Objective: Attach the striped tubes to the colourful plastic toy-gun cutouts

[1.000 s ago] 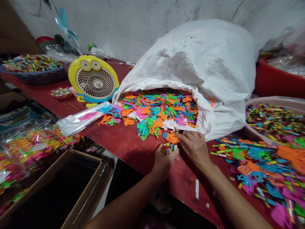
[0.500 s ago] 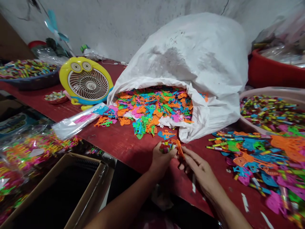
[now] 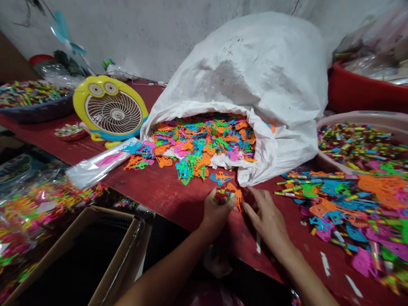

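Observation:
My left hand (image 3: pixel 214 214) is closed around several small colourful wrapped sticks (image 3: pixel 223 195) above the red table. An orange plastic piece (image 3: pixel 237 197) with a lattice stands against the right side of that bunch, by my left thumb. Just right of it, my right hand (image 3: pixel 267 216) has its fingers apart, with nothing visible in them. Behind both hands, a white sack (image 3: pixel 255 76) lies with its mouth towards me, spilling bright plastic pieces (image 3: pixel 204 138). A blue and orange piece (image 3: pixel 220 178) lies between the sack and my left hand.
At right is a pile of plastic pieces with sticks (image 3: pixel 347 212), before a pink basin (image 3: pixel 366 117) of sticks. A red tub (image 3: pixel 357 89) stands behind. Left are a yellow fan (image 3: pixel 78 102), a clear plastic bag (image 3: pixel 92 165) and, below the table edge, a cardboard box (image 3: pixel 111 255).
My right hand has let go of the orange piece and moved slightly right, its fingers spreading. My left hand still holds the bunch. The view has shifted a little.

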A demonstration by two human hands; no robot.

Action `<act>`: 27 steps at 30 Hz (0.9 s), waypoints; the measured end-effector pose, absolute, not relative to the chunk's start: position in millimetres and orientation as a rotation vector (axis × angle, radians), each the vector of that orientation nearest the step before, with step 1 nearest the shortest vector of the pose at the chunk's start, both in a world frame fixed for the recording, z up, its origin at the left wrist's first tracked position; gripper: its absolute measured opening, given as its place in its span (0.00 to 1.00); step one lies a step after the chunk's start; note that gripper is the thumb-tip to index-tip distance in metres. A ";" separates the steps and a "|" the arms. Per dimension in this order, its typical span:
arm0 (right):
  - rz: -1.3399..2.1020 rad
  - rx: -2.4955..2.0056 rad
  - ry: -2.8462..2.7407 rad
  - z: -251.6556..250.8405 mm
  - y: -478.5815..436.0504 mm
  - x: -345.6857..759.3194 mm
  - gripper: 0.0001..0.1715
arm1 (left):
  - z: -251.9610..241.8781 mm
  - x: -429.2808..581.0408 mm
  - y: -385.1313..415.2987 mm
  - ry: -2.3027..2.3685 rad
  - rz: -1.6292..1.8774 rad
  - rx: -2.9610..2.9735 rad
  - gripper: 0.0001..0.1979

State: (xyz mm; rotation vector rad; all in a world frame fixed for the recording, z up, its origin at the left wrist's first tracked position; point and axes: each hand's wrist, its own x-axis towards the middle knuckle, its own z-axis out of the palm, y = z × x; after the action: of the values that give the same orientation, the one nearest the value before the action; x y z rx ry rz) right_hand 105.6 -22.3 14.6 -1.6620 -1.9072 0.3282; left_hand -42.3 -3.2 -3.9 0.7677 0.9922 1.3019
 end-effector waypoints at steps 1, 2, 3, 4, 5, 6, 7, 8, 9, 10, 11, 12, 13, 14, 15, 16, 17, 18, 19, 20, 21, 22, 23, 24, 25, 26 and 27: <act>0.239 -1.648 -2.018 17.0 -21.0 105.4 0.24 | -1.7 -43.0 -3.4 0.983 1.334 0.723 0.11; 0.185 -1.630 -2.123 19.2 -19.6 103.4 0.23 | 0.4 -43.7 -3.7 0.965 1.360 0.687 0.11; 0.143 -1.619 -2.216 21.0 -17.9 99.9 0.22 | 2.1 -44.4 -4.0 0.945 1.380 0.665 0.12; 0.100 -1.626 -2.295 22.3 -15.9 95.4 0.20 | 3.6 -45.0 -4.4 0.931 1.393 0.653 0.12; 0.052 -1.654 -2.358 23.0 -13.6 90.7 0.18 | 4.8 -45.6 -4.7 0.923 1.399 0.648 0.12; 0.006 -1.694 -2.403 23.4 -11.0 86.7 0.17 | 5.8 -46.2 -5.1 0.924 1.400 0.646 0.12; -0.026 -1.732 -2.431 23.4 -8.2 84.3 0.17 | 6.5 -46.7 -5.4 0.928 1.396 0.647 0.12; -0.039 -1.763 -2.437 23.3 -5.4 84.0 0.18 | 7.1 -47.4 -5.6 0.932 1.390 0.648 0.12; -0.019 -1.774 -2.424 23.1 -2.8 86.2 0.19 | 7.4 -48.0 -5.7 0.936 1.385 0.644 0.12; 0.045 -1.761 -2.388 22.9 -0.5 90.5 0.20 | 7.4 -48.5 -5.7 0.942 1.382 0.637 0.12; 0.155 -1.733 -2.320 22.6 1.0 96.7 0.20 | 7.2 -48.9 -5.6 0.947 1.379 0.631 0.13; 0.310 -1.703 -2.208 22.2 1.7 103.7 0.20 | 6.8 -49.1 -5.4 0.954 1.374 0.630 0.13; 0.502 -1.674 -2.055 21.8 1.3 110.7 0.20 | 6.1 -49.0 -5.1 0.964 1.367 0.636 0.13; 0.703 -1.643 -1.873 21.2 -0.4 116.8 0.23 | 5.3 -48.6 -4.7 0.973 1.354 0.651 0.14; 0.887 -1.612 -1.680 20.6 -3.3 121.4 0.29 | 4.3 -47.9 -4.4 0.980 1.332 0.676 0.13; 1.038 -1.581 -1.506 20.1 -7.2 124.0 0.37 | 3.2 -47.0 -4.1 0.990 1.304 0.707 0.13; 1.153 -1.546 -1.376 19.9 -12.1 124.7 0.43 | 1.9 -46.1 -3.9 1.003 1.278 0.742 0.13; 1.238 -1.510 -1.299 20.3 -17.4 123.9 0.45 | 0.6 -45.4 -3.8 1.012 1.254 0.776 0.12; 1.293 -1.478 -1.262 21.4 -22.8 122.2 0.44 | -0.8 -45.0 -3.8 1.015 1.236 0.807 0.12; 1.336 -1.450 -1.245 23.2 -28.1 120.1 0.40 | -2.0 -45.0 -3.8 1.008 1.228 0.829 0.12; 1.382 -1.415 -1.238 25.8 -33.0 118.4 0.36 | -3.1 -45.4 -3.9 0.991 1.230 0.836 0.12; 1.435 -1.371 -1.238 29.0 -37.4 117.4 0.34 | -3.9 -46.1 -3.9 0.964 1.237 0.825 0.13; 1.491 -1.321 -1.243 32.5 -41.2 117.3 0.33 | -4.2 -47.1 -4.0 0.934 1.243 0.800 0.13; 1.551 -1.264 -1.258 35.8 -44.5 117.9 0.35 | -4.2 -48.0 -4.0 0.910 1.249 0.767 0.14; 1.602 -1.209 -1.281 38.4 -47.2 119.0 0.38 | -3.8 -48.6 -4.0 0.891 1.253 0.735 0.14; 1.636 -1.169 -1.311 40.1 -49.2 120.3 0.42 | -3.1 -49.0 -4.1 0.876 1.250 0.709 0.15; 1.638 -1.164 -1.339 40.5 -50.5 121.4 0.45 | -2.2 -48.9 -4.3 0.866 1.244 0.695 0.15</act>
State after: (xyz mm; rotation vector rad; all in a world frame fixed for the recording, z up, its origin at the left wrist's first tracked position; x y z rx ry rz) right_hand 121.4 -50.5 40.5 -1.1636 -1.3386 1.6381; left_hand -48.9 -4.3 -2.2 0.6947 0.8659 1.2440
